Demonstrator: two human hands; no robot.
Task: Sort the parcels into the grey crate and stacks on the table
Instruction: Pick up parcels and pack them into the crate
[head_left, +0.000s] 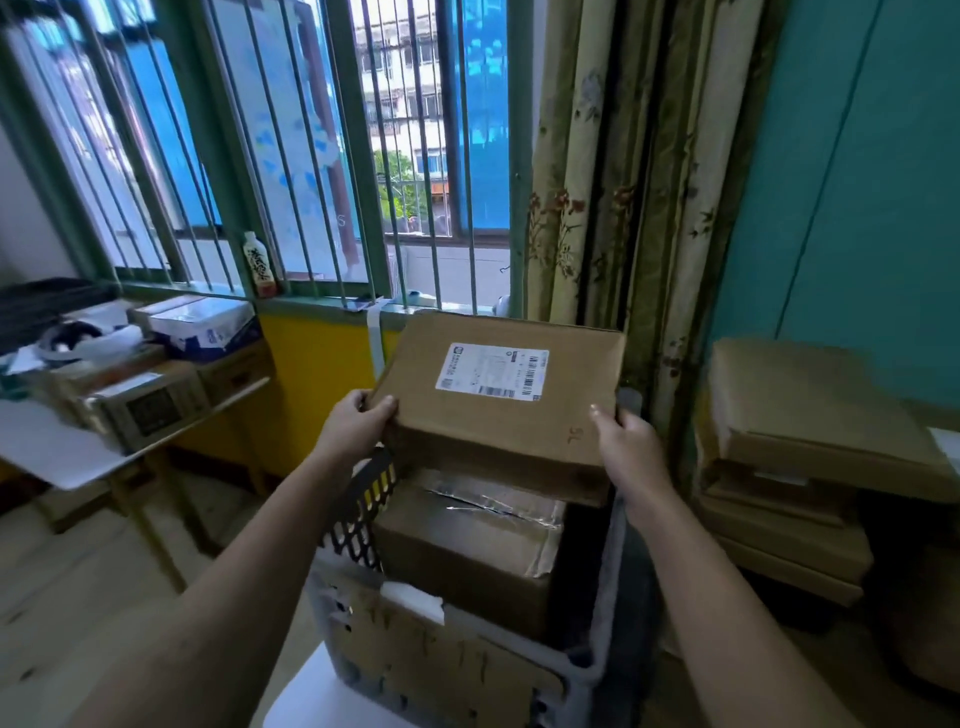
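Brown corrugated cardboard makes up the flat brown cardboard parcel (498, 400), which is held in the air between the two sets of fingers, its white shipping label (492, 373) facing up. It looks stiff and fairly light for its span. The board is dry and not slippery, and the broad thin shape would sag or twist if held by one corner. The two short sides, near the front corners, are the sound places to hold it, and that is where the hands are.

The left hand (358, 423) grips the left edge, thumb on top and fingers curled underneath. The right hand (631, 447) clamps the near right corner the same way, thumb on the top face; its fingers under the board are hidden. Both forearms reach forward at about the same height, wrists nearly straight, with the parcel tipped slightly toward the camera.

Directly below the fingers stands the grey plastic crate (621, 561), already holding a taped brown cardboard box (467, 540); the parcel hangs above it, apart from it. Beyond the right fingertips sits a stack of flat cardboard boxes (795, 467). Well off past the left fingers, a white table (52, 452) carries more boxes.
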